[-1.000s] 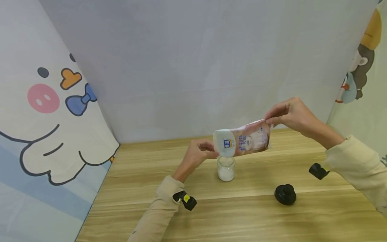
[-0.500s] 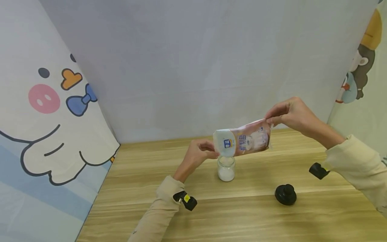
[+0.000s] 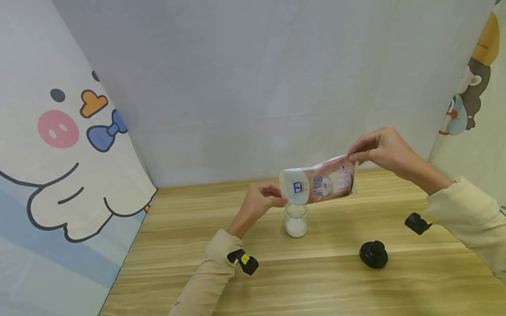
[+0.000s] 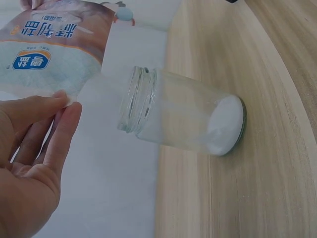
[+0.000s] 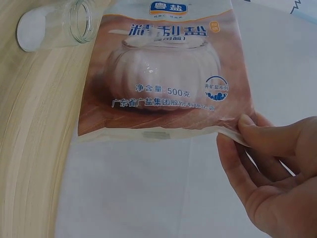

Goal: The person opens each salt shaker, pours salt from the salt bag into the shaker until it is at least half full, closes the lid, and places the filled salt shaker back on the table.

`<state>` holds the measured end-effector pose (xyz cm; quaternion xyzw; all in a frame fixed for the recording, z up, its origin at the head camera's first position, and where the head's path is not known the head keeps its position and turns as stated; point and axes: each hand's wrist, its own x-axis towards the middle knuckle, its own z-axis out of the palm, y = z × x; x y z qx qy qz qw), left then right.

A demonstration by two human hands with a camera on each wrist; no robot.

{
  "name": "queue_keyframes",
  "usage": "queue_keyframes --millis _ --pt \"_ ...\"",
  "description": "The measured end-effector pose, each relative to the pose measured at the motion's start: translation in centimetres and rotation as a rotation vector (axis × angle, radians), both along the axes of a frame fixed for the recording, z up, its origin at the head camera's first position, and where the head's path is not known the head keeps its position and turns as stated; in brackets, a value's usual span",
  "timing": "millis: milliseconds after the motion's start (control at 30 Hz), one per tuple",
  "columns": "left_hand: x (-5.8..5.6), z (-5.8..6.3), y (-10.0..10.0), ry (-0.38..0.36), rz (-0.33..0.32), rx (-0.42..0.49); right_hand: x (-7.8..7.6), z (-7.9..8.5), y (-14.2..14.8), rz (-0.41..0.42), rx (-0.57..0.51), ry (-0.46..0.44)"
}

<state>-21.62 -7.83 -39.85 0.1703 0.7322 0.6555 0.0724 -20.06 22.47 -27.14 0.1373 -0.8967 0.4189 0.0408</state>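
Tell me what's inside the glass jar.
A shallow layer of white material lies at the bottom of the glass jar. That layer covers the jar's floor, which cannot be seen.

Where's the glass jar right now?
In the head view, the glass jar stands on the wooden table, a little right of centre, below the pale end of the bag and beside the left hand.

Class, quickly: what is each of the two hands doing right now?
Left hand: holding, pinching a corner of the salt bag above the glass jar.
Right hand: holding, pinching the bag's opposite, raised end.
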Motion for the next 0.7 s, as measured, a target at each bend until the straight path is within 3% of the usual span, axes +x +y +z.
queue_keyframes --millis 333,700 --pt "1.7 2.6 0.1 0.009 0.000 -0.012 -0.2 -0.2 0.2 -0.004 0.004 0.014" --pt "1.9 2.7 0.1 0.001 0.002 -0.006 0.1 0.0 0.1 -0.010 0.015 0.018"
